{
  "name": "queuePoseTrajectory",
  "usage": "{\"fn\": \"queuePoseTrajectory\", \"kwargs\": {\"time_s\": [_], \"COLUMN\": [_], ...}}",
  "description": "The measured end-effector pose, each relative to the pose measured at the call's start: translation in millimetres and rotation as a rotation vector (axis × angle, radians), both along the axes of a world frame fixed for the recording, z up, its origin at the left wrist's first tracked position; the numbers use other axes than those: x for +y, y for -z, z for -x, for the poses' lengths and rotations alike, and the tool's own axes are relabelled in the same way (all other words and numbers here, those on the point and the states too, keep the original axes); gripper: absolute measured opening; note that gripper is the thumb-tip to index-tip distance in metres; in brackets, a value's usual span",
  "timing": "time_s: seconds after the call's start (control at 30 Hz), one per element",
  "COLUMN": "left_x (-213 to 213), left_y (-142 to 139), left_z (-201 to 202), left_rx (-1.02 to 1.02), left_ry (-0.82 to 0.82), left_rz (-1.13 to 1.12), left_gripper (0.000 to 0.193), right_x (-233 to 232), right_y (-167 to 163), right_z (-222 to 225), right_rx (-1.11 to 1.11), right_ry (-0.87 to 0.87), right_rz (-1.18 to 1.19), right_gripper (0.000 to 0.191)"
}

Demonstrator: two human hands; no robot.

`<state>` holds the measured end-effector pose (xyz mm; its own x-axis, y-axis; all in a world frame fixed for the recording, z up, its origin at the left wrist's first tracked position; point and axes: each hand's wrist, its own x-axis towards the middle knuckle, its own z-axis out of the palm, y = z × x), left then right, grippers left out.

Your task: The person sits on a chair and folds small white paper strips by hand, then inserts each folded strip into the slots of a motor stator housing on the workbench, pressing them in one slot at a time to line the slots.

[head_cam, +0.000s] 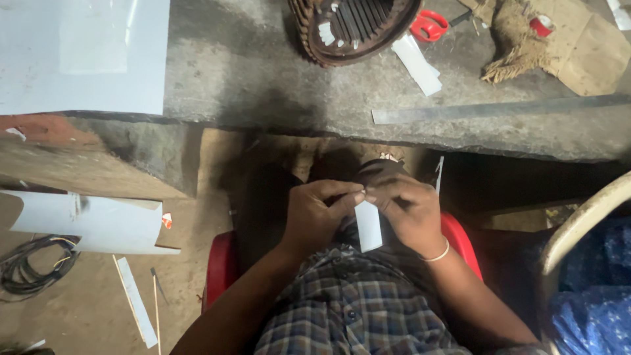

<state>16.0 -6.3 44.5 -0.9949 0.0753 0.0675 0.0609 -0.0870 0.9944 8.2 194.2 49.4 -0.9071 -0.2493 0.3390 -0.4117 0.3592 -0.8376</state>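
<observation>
Cables [29,266] lay coiled on the dirt floor at the far left, below a curled sheet of pale paper [92,223] that hung off a rough ledge, with a narrow white strip [137,302] on the ground just beside them. Above, a larger white sheet [82,56] covered the left end of the grey stone bench [263,79]. Toward the middle, the left hand [315,213] was closed in a pinch on the top edge of a small white paper slip [368,225], thumb and forefinger pressed together. That slip hung upright over the person's lap, between both hands, above a plaid shirt [348,309] and a red seat [223,263]. The right hand [407,210], with a pale band at the wrist, met the left at the same top edge, its fingers curled shut on the slip as well. Farther up on the bench sat a round, dark, slotted metal core [351,26] with white strips tucked in its slots, then loose folded paper pieces [417,66], red-handled scissors [428,25], a long metal ruler [499,108], a piece of burlap [516,46], and brown cardboard [591,52] at the right end.
</observation>
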Motion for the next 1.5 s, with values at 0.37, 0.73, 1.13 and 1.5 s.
{"fn": "queuePoseTrajectory", "kwargs": {"time_s": [0.37, 0.73, 1.13, 1.5], "left_x": [5, 3, 5, 0], "left_y": [4, -1, 6, 29], "left_z": [-3, -4, -2, 11], "left_rx": [0.380, 0.364, 0.208, 0.039], "left_ry": [-0.062, -0.028, 0.022, 0.145], "left_rz": [0.136, 0.180, -0.018, -0.100], "left_gripper": [0.011, 0.011, 0.017, 0.011], "right_x": [4, 3, -10, 7], "right_y": [9, 12, -8, 21], "right_z": [0, -1, -14, -4], "right_rx": [-0.217, -0.253, 0.117, -0.348], "right_ry": [0.017, -0.053, 0.090, -0.127], "right_rz": [0.123, 0.169, -0.124, 0.260], "right_gripper": [0.010, 0.008, 0.009, 0.012]}}
